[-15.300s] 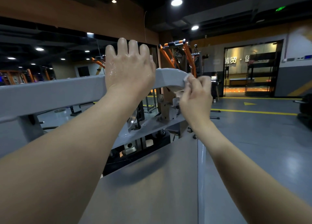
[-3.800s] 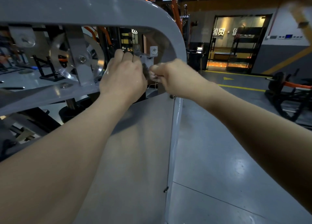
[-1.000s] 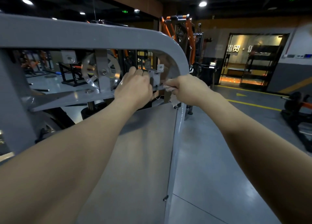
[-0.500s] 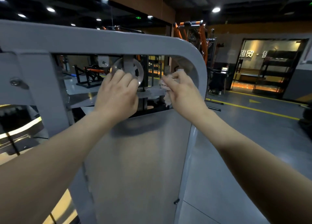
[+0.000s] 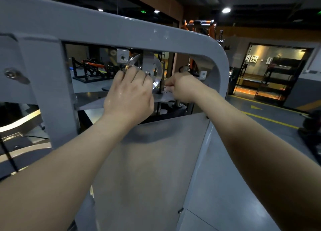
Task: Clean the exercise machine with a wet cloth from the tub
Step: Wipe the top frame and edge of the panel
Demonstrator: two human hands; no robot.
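The grey exercise machine frame (image 5: pixel 121 29) fills the view, with an opening below its top bar. Inside the opening are a shiny pulley wheel (image 5: pixel 157 69) and a flat grey plate (image 5: pixel 88 98). My wet left hand (image 5: pixel 129 95) reaches into the opening, its fingers lying against the pulley's lower edge. My right hand (image 5: pixel 182 88) is curled into a fist on the plate to the right of the pulley. It grips the white cloth (image 5: pixel 167 88), of which only a small bit shows at the fingers.
A grey shroud panel (image 5: pixel 152 161) covers the machine below the opening. The grey gym floor (image 5: pixel 260 126) with yellow lines lies to the right. Orange and black gym machines (image 5: pixel 199 24) stand behind, and a lit doorway (image 5: pixel 271 74) is at the far right.
My right hand with the cloth has dropped from the frame's inner corner down onto the plate beside the pulley. My left hand stays at the pulley. The view has moved closer.
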